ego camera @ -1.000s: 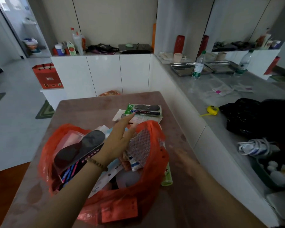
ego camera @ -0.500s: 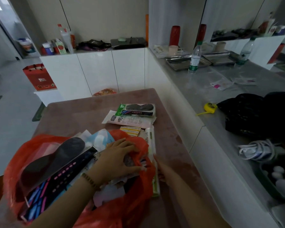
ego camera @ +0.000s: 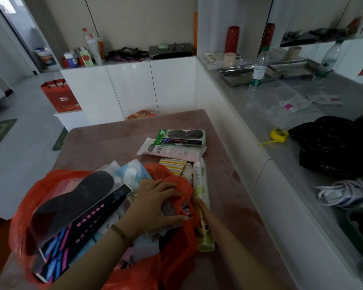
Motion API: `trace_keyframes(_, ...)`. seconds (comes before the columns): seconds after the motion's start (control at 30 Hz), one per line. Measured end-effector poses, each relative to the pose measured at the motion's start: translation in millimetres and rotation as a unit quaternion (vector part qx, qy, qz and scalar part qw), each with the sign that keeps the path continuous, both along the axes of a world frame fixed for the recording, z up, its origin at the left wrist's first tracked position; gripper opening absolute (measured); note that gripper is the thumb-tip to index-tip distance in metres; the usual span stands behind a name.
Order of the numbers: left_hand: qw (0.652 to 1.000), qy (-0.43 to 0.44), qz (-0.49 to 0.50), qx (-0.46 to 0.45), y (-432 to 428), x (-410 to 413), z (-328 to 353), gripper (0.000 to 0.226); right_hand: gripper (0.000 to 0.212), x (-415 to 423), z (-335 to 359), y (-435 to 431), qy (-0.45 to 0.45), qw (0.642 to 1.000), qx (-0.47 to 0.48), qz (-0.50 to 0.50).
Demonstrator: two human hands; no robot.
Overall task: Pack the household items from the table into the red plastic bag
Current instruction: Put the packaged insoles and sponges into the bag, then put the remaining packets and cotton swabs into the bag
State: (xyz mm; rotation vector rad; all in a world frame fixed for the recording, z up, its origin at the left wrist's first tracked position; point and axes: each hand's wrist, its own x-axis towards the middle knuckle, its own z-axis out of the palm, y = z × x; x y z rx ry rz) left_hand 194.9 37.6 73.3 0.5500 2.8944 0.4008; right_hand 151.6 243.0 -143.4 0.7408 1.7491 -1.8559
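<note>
Your left hand (ego camera: 155, 204) presses flat, fingers spread, inside the red bag (ego camera: 172, 258) near the table's (ego camera: 105, 143) front. The tube (ego camera: 201, 206) beside it points away; your right hand (ego camera: 208, 214) now lies along it, grip unclear.

Red plastic bag (ego camera: 176, 254), black insole (ego camera: 76, 197), yellow-striped packet (ego camera: 172, 165), pale green tube (ego camera: 202, 206), pink-brown table (ego camera: 113, 139)

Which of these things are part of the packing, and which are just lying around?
Part of the job: red plastic bag, insole pack on the table, white pouch, green-capped tube, left hand, right hand.

Lying about: water bottle, yellow tape measure, black bag, red gift bag.
</note>
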Motion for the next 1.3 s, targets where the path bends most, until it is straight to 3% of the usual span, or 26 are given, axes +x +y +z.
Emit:
trace_keyframes(0.1,1.000,-0.007,-0.004,0.000,-0.3,-0.7,2.9,0.085,0.070,24.7,108.9,-8.8,0.035,0.997,0.067,-0.004)
trace_keyframes(0.23,0.999,0.021,-0.009,0.038,-8.7,2.9,17.1,0.082,0.046,21.8,176.8,-3.0,0.168,0.979,0.117,0.021)
trace_keyframes(0.37,0.983,0.129,0.046,0.122,-43.2,13.5,41.9,0.071,0.023,25.9,240.8,-14.4,0.307,0.945,0.112,0.037)
trace_keyframes(0.47,0.960,0.231,0.140,0.067,-99.0,27.0,57.5,0.066,0.008,35.5,271.5,-36.9,0.351,0.930,0.085,0.070)
trace_keyframes(0.6,0.915,0.254,0.314,0.002,-173.9,57.2,58.0,0.070,0.018,52.3,285.0,-76.3,0.378,0.916,0.067,0.118)
trace_keyframes(0.67,0.900,0.197,0.389,0.000,-195.6,69.8,53.6,0.079,0.019,56.1,280.8,-96.0,0.380,0.912,0.066,0.137)
trace_keyframes(0.73,0.895,0.094,0.435,0.042,-213.3,78.8,48.8,0.074,0.021,63.9,277.9,-118.1,0.384,0.906,0.068,0.163)
trace_keyframes(0.83,0.910,0.080,0.387,0.121,-231.6,85.0,38.5,0.023,0.031,72.9,266.5,-138.9,0.375,0.899,0.078,0.212)
trace_keyframes(0.93,0.907,0.088,0.335,0.241,-239.3,87.4,39.8,0.024,0.048,73.5,252.2,-146.6,0.354,0.884,0.139,0.274)
trace_keyframes(1.0,0.852,0.043,0.329,0.405,-239.5,90.8,47.6,0.016,0.061,73.7,247.8,-146.3,0.335,0.861,0.200,0.327)
trace_keyframes(1.07,0.775,0.007,0.340,0.532,-243.2,93.7,52.0,0.020,0.057,78.8,255.4,-145.7,0.325,0.836,0.239,0.373)
trace_keyframes(1.1,0.754,0.010,0.338,0.564,-246.7,94.2,52.5,0.021,0.054,81.9,258.1,-145.5,0.322,0.819,0.259,0.399)
trace_keyframes(1.2,0.768,0.036,0.321,0.554,-249.7,92.2,55.3,0.023,0.054,91.8,259.1,-151.2,0.345,0.724,0.357,0.479)
trace_keyframes(1.3,0.790,0.029,0.257,0.555,-241.1,88.2,62.1,0.030,0.063,97.1,246.0,-164.2,0.347,0.695,0.372,0.508)
